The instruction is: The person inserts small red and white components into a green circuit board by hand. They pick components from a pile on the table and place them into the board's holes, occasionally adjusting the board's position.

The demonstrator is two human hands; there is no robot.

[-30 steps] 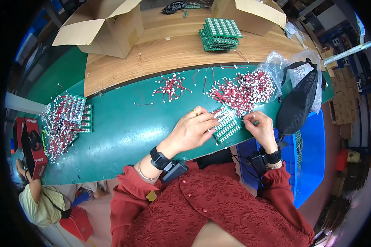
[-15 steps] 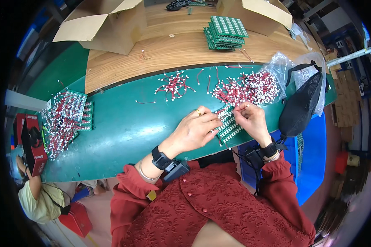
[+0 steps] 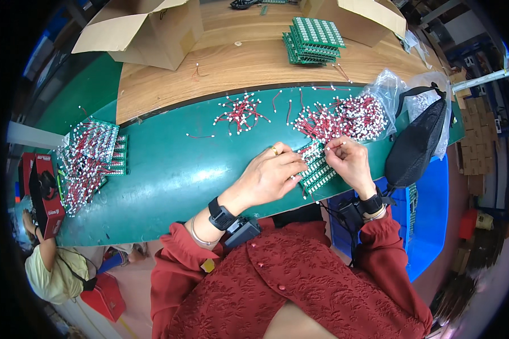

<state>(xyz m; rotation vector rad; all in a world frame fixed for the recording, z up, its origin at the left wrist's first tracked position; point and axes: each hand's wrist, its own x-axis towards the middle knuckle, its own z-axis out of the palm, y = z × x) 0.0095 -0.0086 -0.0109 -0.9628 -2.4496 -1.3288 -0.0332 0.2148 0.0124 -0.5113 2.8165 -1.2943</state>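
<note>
A green circuit board panel (image 3: 319, 171) with rows of white connectors lies at the table's near edge between my hands. My left hand (image 3: 268, 176) grips its left side with curled fingers; the fingertips partly cover the connectors. Over the board's upper right, my right hand (image 3: 350, 163) pinches a short red wire lead with small white plug ends (image 3: 329, 148). Just beyond the board spreads a big heap of such red leads (image 3: 345, 120), partly in a clear plastic bag (image 3: 385, 90). A smaller pile of leads (image 3: 241, 114) sits to its left.
Wired boards (image 3: 93, 155) are piled at the left beside a red box (image 3: 46, 195). Bare boards (image 3: 316, 39) are stacked on the wooden surface between cardboard boxes (image 3: 152, 37). A black mesh pouch (image 3: 415, 147) and blue bin (image 3: 430, 226) are right. Another person (image 3: 54, 271) sits far left.
My right hand has shifted slightly right over the board, still pinching a lead. My left hand stays at the board's left side. The whole view has tilted slightly.
</note>
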